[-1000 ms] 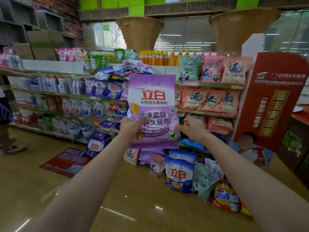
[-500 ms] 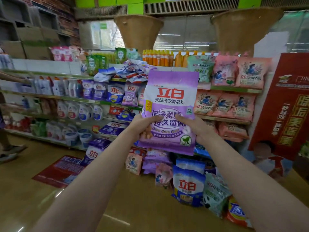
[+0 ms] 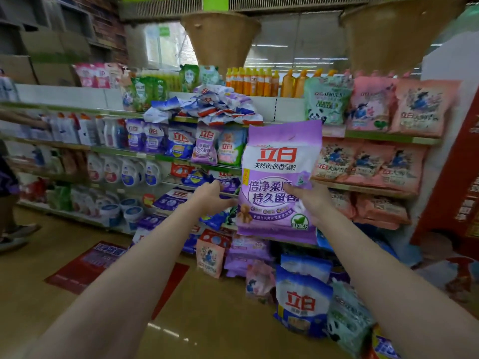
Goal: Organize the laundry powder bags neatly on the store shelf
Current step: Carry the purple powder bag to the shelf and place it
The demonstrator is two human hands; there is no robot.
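Note:
I hold a purple laundry powder bag [image 3: 280,177] upright in front of the shelf unit [image 3: 181,158]. My right hand [image 3: 313,203] grips its right edge, thumb on the front. My left hand [image 3: 211,199] reaches to the bag's lower left edge with its thumb off the front; its fingertips are hidden at the edge. On the second shelf stand similar bags, among them a smaller purple one [image 3: 204,149]. A messy heap of blue and white bags [image 3: 220,104] lies on the top shelf. Pink bags [image 3: 363,161] fill the shelves to the right.
Loose bags lie on the floor by the shelf foot: a blue one [image 3: 302,301], a pink one [image 3: 210,255], a purple pile [image 3: 246,255]. A red display stand [image 3: 464,177] is at the right. Another person [image 3: 7,182] stands at the far left. A red floor mat [image 3: 90,265] lies ahead.
The purple bag has moved right and closer to the shelf. My left thumb has come off the bag's front and the hand sits at its left edge. The camera moved nearer.

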